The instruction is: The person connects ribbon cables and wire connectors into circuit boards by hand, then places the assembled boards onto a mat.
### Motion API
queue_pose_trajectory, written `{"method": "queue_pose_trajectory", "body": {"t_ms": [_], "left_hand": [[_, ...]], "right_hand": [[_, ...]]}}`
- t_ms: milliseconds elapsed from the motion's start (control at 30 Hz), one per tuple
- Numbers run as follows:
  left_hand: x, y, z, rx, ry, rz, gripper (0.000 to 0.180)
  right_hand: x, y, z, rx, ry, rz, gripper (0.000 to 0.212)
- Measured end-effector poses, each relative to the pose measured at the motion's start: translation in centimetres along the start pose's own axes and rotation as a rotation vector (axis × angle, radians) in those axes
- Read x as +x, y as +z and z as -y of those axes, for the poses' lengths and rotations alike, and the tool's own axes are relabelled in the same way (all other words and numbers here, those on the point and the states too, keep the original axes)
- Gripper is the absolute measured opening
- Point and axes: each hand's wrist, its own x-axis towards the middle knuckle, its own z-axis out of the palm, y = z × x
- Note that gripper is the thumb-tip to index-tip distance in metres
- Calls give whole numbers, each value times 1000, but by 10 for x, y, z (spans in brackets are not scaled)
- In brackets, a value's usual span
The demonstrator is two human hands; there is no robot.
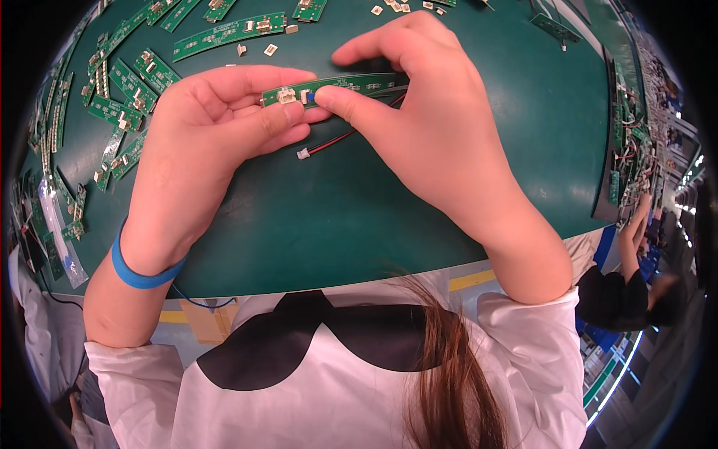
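Note:
A narrow green circuit board (351, 83) is held up over the table, with a white socket (286, 95) and a small blue part (311, 97) near its left end. My left hand (217, 112) pinches that left end between thumb and fingers. The thumb of my right hand (419, 97) presses on the board beside the blue part. Its index finger is raised off the board and bent, and its other fingers are hidden. A red and black cable (336, 140) runs from under my right hand down to a white plug (303, 153), hanging below the board.
Several green circuit boards (228, 36) lie at the far left of the green table (336, 217). Small white connectors (270, 50) are scattered beyond my hands. More boards with wires (617, 142) line the right edge. A blue wristband (146, 277) with a cord circles my left wrist.

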Motion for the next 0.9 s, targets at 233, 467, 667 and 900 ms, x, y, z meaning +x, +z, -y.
{"method": "queue_pose_trajectory", "body": {"t_ms": [233,467,667,900], "left_hand": [[-1,1,-3,-20,-6,8,27],[-1,1,0,-26,5,6,28],[-1,2,0,-10,11,22,28],[-2,5,-4,18,2,22,27]], "right_hand": [[0,-1,-8,84,172,216,15],[-1,1,-9,111,171,199,16],[0,-2,-7,104,177,226,16],[3,-3,-10,145,180,242,14]]}}
